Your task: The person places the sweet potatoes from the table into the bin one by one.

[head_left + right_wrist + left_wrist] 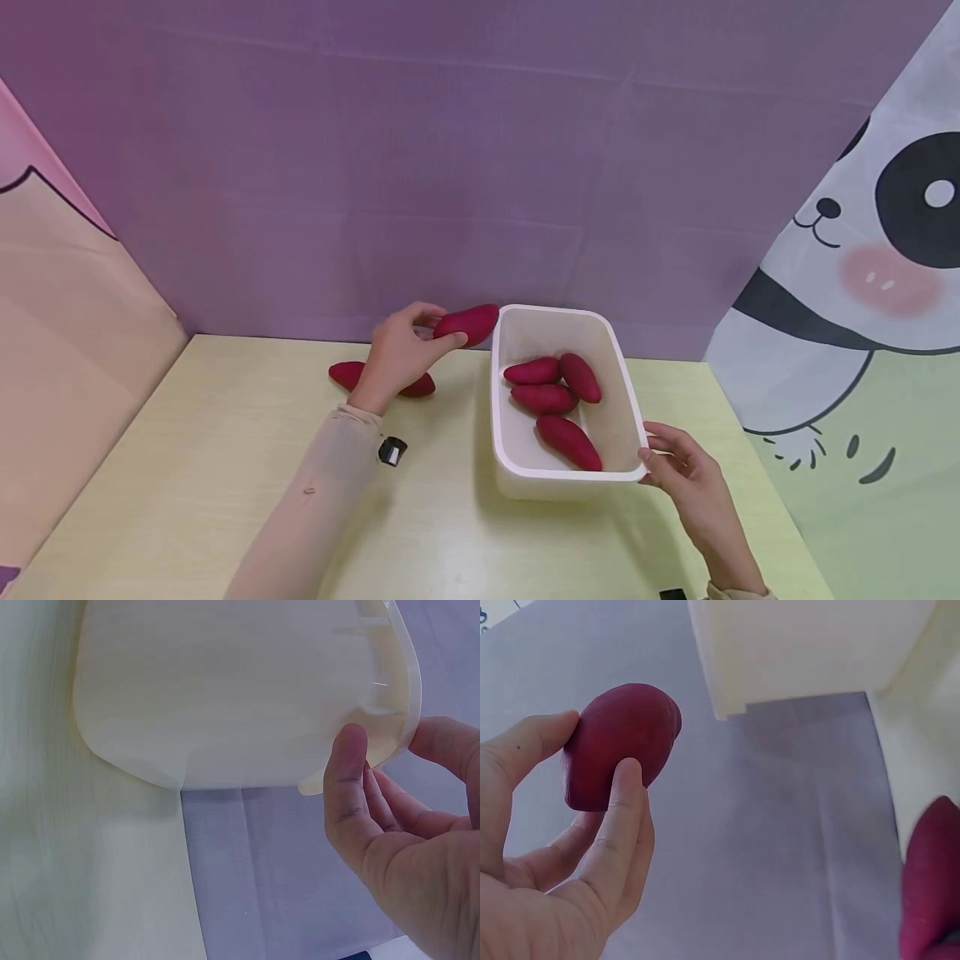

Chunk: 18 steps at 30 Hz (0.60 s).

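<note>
My left hand (pixel 397 350) pinches a dark red sweet potato (pixel 468 323) between thumb and fingers, just left of the bin's far left corner. In the left wrist view the same sweet potato (pixel 622 746) is seen end-on, raised off the table. A white plastic bin (pixel 517 473) stands on the table with several sweet potatoes (pixel 544 399) lying on its floor. At its near right corner, my right hand (pixel 686 471) grips the rim (pixel 414 682) between thumb and fingers. Behind my left wrist lie more sweet potatoes (pixel 417 386), partly hidden, so their number is unclear.
The pale wooden table (pixel 225 467) ends at a purple cloth backdrop (pixel 450 167). A small black-and-white object (pixel 392 451) sits beside my left forearm. On the right hangs a cloth printed with a panda (pixel 825 283).
</note>
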Tool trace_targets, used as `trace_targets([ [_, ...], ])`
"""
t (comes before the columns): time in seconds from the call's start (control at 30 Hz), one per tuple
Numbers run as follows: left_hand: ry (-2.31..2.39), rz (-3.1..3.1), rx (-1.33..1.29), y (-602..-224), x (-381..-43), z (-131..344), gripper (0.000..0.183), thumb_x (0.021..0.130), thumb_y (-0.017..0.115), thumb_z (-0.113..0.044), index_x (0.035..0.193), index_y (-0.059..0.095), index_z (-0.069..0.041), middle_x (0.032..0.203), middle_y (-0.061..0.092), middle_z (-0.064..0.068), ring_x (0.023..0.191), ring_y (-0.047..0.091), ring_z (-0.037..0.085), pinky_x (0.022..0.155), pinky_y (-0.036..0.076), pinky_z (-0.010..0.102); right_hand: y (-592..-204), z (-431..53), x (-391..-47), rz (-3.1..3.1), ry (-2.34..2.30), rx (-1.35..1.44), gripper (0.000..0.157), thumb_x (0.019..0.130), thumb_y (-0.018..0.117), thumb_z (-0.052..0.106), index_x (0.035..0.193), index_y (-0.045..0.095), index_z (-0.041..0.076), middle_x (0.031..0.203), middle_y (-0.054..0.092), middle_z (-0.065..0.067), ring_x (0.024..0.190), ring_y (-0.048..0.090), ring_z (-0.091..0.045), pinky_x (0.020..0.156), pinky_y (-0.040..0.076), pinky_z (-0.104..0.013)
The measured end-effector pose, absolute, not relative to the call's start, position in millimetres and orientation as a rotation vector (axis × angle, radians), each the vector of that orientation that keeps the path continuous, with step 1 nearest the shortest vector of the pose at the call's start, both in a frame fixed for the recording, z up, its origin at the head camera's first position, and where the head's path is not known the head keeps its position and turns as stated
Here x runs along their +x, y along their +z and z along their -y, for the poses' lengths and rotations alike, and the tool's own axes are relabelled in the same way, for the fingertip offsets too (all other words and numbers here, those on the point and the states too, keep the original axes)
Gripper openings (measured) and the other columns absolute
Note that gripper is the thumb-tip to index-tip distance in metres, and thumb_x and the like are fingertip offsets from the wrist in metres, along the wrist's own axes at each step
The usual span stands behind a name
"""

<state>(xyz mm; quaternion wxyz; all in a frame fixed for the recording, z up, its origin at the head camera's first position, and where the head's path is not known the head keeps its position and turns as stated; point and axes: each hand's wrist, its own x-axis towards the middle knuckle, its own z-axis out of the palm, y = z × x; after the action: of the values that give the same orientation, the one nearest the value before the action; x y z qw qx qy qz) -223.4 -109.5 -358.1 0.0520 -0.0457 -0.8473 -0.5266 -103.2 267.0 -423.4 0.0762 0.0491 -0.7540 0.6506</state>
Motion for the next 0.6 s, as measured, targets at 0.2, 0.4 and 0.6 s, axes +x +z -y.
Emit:
trace_targets([
  [0.2,-1.583,2.549,-0.201,-341,-233,84,0.048,0.082,0.081,-0.039,0.121,0.065,-0.014,0.111,0.065,0.001,0.099,0.063,0.021,0.077,0.055,0.038,-425,-268,-103,2.256,1.949,0.153,0.037,0.095,0.063,-0.004,0.129,0.052,-0.015,0.109,0.064,-0.018,0.087,0.069,-0.016,0.070,0.060,-0.034],
  [0.4,-1.591,2.518,-0.289,-322,-246,50,0.044,0.082,0.081,-0.036,0.117,0.067,-0.014,0.106,0.067,0.000,0.097,0.061,0.018,0.076,0.055,0.036,-426,-269,-103,2.243,1.963,0.175,0.037,0.095,0.062,-0.005,0.129,0.051,-0.015,0.108,0.064,-0.018,0.088,0.070,-0.016,0.070,0.060,-0.036],
  [0.6,-1.604,2.515,-0.345,-316,-256,12,0.042,0.083,0.080,-0.034,0.115,0.067,-0.012,0.102,0.067,0.003,0.095,0.061,0.017,0.076,0.053,0.032,-426,-269,-104,2.252,1.956,0.173,0.037,0.096,0.062,-0.004,0.129,0.051,-0.015,0.110,0.063,-0.021,0.089,0.069,-0.017,0.071,0.060,-0.035],
])
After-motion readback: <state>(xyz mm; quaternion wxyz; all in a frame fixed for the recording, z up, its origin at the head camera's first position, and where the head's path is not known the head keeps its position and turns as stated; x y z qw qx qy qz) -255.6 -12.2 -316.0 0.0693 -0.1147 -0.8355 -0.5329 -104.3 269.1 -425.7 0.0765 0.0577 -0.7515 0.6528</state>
